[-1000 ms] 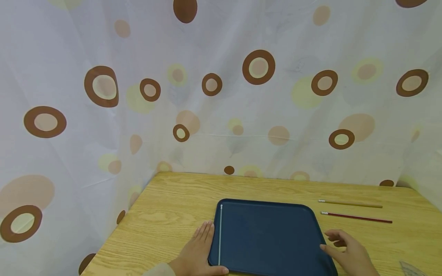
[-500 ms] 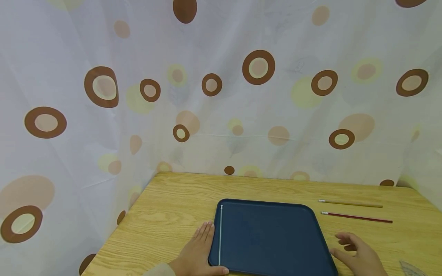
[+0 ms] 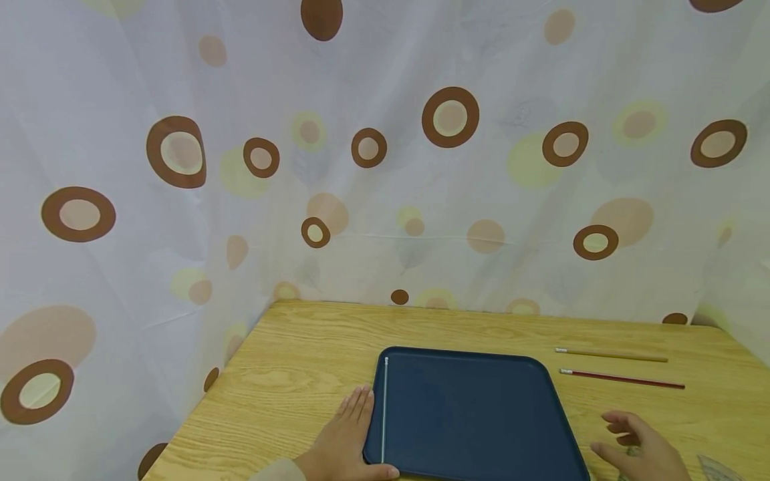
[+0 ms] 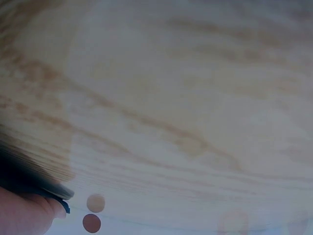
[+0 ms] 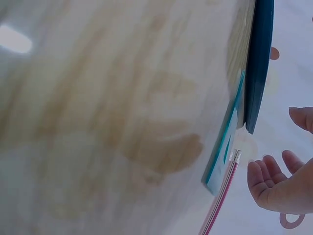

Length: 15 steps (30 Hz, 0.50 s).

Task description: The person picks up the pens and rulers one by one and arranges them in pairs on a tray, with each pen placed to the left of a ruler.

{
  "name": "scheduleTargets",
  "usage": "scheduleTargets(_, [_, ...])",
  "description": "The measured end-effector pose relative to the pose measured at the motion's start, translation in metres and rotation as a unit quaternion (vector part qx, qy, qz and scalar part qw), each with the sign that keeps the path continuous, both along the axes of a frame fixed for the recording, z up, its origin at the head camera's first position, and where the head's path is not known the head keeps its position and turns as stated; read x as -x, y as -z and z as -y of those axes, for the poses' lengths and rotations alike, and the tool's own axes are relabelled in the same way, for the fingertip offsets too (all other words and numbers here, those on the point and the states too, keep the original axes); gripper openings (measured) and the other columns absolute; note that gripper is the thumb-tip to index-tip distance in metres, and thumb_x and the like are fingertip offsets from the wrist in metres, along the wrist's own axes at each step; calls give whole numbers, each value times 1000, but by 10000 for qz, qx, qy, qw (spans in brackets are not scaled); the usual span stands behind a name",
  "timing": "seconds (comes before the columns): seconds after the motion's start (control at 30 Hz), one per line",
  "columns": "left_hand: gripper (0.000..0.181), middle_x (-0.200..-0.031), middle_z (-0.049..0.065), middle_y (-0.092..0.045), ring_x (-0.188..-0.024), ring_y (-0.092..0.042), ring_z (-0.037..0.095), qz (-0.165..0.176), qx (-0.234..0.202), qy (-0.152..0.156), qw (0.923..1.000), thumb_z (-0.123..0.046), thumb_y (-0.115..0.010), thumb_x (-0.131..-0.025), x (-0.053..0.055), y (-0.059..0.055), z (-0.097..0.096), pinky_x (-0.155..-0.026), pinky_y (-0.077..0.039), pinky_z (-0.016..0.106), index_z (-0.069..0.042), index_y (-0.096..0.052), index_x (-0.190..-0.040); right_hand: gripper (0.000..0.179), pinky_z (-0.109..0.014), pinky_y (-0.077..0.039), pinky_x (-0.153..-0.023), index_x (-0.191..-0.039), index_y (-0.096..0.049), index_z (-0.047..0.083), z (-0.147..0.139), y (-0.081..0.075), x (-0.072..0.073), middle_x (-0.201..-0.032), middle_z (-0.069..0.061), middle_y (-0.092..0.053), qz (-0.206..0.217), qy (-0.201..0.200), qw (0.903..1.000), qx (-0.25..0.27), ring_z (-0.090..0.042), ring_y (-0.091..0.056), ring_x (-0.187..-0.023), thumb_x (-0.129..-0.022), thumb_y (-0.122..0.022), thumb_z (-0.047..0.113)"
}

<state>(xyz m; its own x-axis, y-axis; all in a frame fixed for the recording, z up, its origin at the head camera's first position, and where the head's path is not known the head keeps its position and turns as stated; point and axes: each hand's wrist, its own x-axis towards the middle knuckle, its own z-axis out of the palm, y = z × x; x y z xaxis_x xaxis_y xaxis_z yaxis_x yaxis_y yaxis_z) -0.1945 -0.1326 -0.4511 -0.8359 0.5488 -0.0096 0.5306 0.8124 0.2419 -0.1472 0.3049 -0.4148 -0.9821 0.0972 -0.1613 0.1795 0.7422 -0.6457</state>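
Observation:
A dark blue tray [image 3: 475,417] lies flat on the wooden table. Along its left side lies a pale green pencil [image 3: 384,411], its eraser end toward the back. My left hand [image 3: 341,441] rests against the tray's left edge with fingers straight, the thumb at the front left corner. To the right of the tray, my right hand [image 3: 644,449] hovers with loosely bent fingers and nothing between them. A clear plastic piece shows partly beneath it; in the right wrist view, a clear piece with a teal edge [image 5: 226,142] lies beside the tray.
Behind the right hand, a red pencil [image 3: 622,379] and a natural-wood pencil [image 3: 613,355] lie side by side on the table [image 3: 289,361]. A clear curved plastic piece [image 3: 718,469] is cut off at the lower right. A spotted curtain [image 3: 391,194] hangs behind.
My right hand has drawn away from the tray's right edge, moving right and slightly toward me, uncovering part of the clear piece. The left hand and tray stay still.

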Motion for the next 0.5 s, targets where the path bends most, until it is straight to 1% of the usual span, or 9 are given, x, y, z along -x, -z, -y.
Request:
scheduleTargets(0.07, [113,-155,18,-13,-143,-15,31,6,-6,2,10000,-79,-43,-75,0,-1,0,-114,-21,48,3,-15,-147,70,-42,-51,-75,-128,-39,-14,-5,3,0,-113,-32,-54,24,1,10000,26,-33,-59,-94,-87,-63,38])
scheduleTargets(0.1, [113,-155,18,-13,-143,-15,32,12,0,-1,10000,-79,-43,-75,-1,-1,0,-114,-21,48,3,-15,-147,75,-41,-52,-75,-128,-40,-13,-12,12,4,-113,-31,-55,27,40,10000,48,-32,-60,-94,-84,-64,43])
scheduleTargets(0.13, [113,-155,18,-12,-143,-15,31,21,4,-6,10000,-79,-43,-75,-1,-2,0,-114,-21,48,3,-15,-147,75,-41,-52,-75,-128,-39,-13,-14,14,5,-113,-32,-55,45,51,10000,55,-32,-60,-93,-84,-65,43])
scheduleTargets(0.2, [113,-155,18,-12,-143,-15,31,12,32,-14,10000,-79,-43,-75,-1,-2,0,-114,-21,47,3,-15,-147,86,-40,-52,-73,-128,-40,-11,-27,30,11,-113,-30,-56,61,127,9999,89,-30,-60,-92,-78,-66,53])
scheduleTargets(0.3, [113,-155,19,-13,-143,-15,31,-11,60,-24,10000,-79,-42,-75,-1,-2,0,-114,-21,47,3,-15,-147,93,-40,-52,-72,-128,-40,-10,-46,52,20,-113,-29,-56,211,191,9995,142,-29,-60,-90,-73,-68,60])
scheduleTargets(0.33, [113,-155,19,-13,-143,-16,31,-21,57,-26,10000,-79,-42,-75,-1,-2,0,-114,-22,47,3,-15,-147,92,-40,-52,-72,-128,-40,-10,-47,52,20,-114,-31,-55,295,215,9992,150,-30,-60,-90,-73,-68,58])
scheduleTargets(0.37, [113,-155,19,-13,-143,-16,31,-27,50,-31,10000,-79,-43,-75,-1,-2,0,-114,-22,47,4,-15,-147,96,-40,-52,-71,-129,-40,-10,-53,58,23,-114,-31,-55,362,260,9989,167,-30,-60,-90,-71,-69,61])
scheduleTargets(0.4, [113,-155,19,-14,-143,-16,32,-31,40,-31,10000,-79,-43,-75,-1,-2,0,-114,-22,47,4,-15,-147,94,-40,-52,-72,-129,-38,-10,-54,58,23,-115,-32,-53,443,269,9985,169,-31,-59,-91,-72,-69,59])
scheduleTargets(0.5, [113,-154,19,-14,-143,-16,32,-30,23,-29,10000,-79,-42,-75,-2,-3,0,-114,-22,47,4,-16,-147,93,-41,-52,-72,-130,-35,-12,-54,52,21,-119,-36,-49,601,231,9977,194,-35,-58,-94,-76,-68,56])
